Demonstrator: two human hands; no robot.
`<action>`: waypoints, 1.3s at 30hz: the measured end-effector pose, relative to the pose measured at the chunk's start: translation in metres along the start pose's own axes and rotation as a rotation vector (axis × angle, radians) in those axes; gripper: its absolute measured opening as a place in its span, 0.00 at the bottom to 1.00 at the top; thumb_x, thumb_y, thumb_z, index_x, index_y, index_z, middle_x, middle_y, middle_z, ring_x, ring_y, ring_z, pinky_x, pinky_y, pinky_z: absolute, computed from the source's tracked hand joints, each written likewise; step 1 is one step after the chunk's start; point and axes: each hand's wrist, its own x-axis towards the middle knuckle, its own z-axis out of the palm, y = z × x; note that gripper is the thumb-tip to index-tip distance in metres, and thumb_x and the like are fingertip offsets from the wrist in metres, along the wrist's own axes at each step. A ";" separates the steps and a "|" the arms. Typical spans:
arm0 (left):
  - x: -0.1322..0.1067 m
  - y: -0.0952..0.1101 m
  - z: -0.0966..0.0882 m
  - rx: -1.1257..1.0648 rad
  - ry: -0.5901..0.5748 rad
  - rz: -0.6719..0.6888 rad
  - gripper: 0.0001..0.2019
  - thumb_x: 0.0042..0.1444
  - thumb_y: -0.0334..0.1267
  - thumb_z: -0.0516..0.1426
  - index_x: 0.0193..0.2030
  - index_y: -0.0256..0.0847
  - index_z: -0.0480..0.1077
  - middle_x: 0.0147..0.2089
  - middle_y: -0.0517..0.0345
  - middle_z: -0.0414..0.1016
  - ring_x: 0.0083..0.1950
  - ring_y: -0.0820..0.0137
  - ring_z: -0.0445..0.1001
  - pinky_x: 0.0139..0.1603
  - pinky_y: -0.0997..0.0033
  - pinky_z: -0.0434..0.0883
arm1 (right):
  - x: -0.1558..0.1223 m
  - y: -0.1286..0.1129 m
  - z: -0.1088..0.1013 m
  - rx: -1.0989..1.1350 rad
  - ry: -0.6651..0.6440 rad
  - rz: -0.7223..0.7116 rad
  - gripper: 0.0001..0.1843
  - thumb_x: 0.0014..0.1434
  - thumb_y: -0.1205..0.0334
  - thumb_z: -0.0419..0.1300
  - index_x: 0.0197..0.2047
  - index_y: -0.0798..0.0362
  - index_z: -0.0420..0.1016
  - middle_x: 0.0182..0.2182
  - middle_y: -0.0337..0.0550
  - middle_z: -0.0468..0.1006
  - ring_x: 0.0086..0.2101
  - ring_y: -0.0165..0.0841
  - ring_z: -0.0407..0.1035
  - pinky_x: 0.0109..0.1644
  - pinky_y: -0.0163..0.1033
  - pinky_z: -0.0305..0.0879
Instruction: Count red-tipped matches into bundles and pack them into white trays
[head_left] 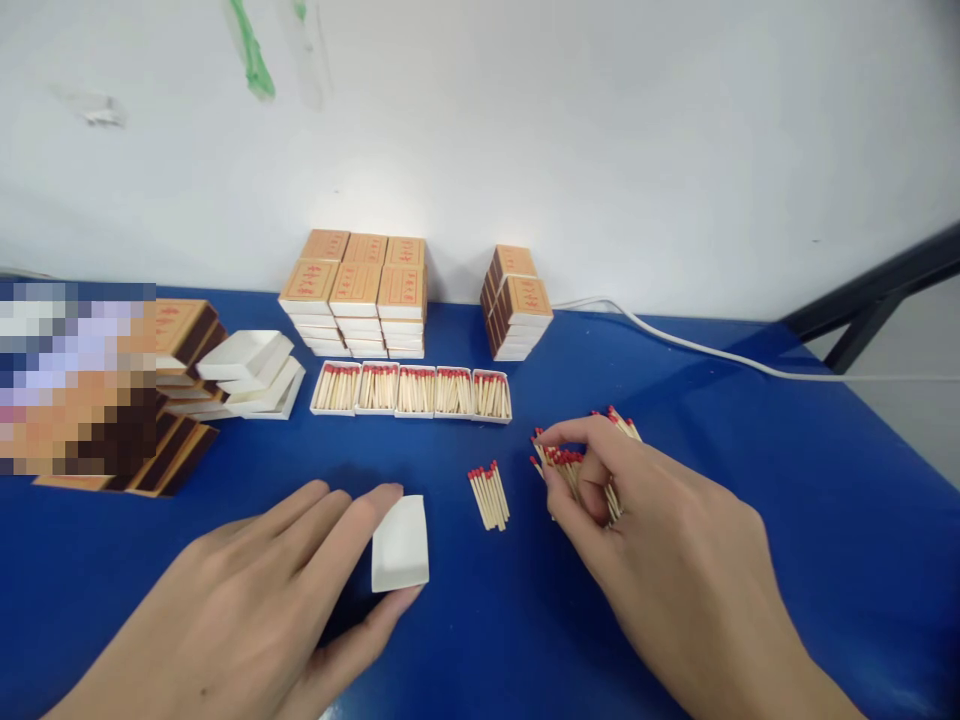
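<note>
My left hand (277, 585) grips a bare white matchbox tray (400, 548) between thumb and forefinger, close above or on the blue tabletop. My right hand (667, 545) is closed in a pinch at a loose pile of red-headed matches (566, 470), with matches at its thumb and fingertips; the palm hides part of the pile. Between the two hands lies a small separate group of matches (489, 496), side by side with heads pointing away from me. Beyond it, several white trays filled with matches (416, 391) stand in a row, touching.
Stacked matchboxes (356, 290) stand against the white wall, with a smaller stack (519, 305) to their right. At left are white trays (259, 370) and matchbox sleeves (176, 455), partly pixelated. A white cable (697, 350) runs along the back right, near a black frame (870, 290).
</note>
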 end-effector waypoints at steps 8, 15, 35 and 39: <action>-0.004 0.001 -0.001 0.006 0.011 0.005 0.22 0.88 0.53 0.53 0.72 0.40 0.73 0.46 0.53 0.86 0.41 0.58 0.88 0.35 0.52 0.79 | -0.002 0.003 0.002 -0.025 -0.018 -0.014 0.11 0.80 0.59 0.56 0.46 0.43 0.80 0.22 0.27 0.74 0.20 0.34 0.77 0.21 0.38 0.61; 0.000 0.001 -0.001 0.014 0.010 0.009 0.21 0.88 0.53 0.52 0.71 0.40 0.73 0.45 0.52 0.85 0.39 0.57 0.87 0.33 0.51 0.79 | 0.002 0.000 0.001 0.054 -0.054 -0.005 0.21 0.85 0.48 0.57 0.37 0.43 0.77 0.20 0.26 0.68 0.17 0.30 0.71 0.19 0.37 0.56; -0.006 -0.002 0.002 0.002 -0.012 0.004 0.22 0.88 0.55 0.54 0.73 0.42 0.73 0.43 0.56 0.82 0.41 0.59 0.86 0.37 0.53 0.76 | -0.002 -0.010 0.011 0.076 -0.057 -0.019 0.17 0.82 0.57 0.62 0.37 0.44 0.80 0.21 0.29 0.71 0.23 0.33 0.75 0.25 0.39 0.61; -0.005 -0.002 0.001 0.011 -0.005 0.005 0.22 0.88 0.54 0.53 0.73 0.42 0.72 0.45 0.55 0.84 0.41 0.59 0.87 0.37 0.54 0.76 | -0.002 -0.007 0.002 0.041 -0.018 0.008 0.20 0.81 0.53 0.62 0.34 0.44 0.78 0.21 0.30 0.70 0.20 0.33 0.71 0.24 0.39 0.58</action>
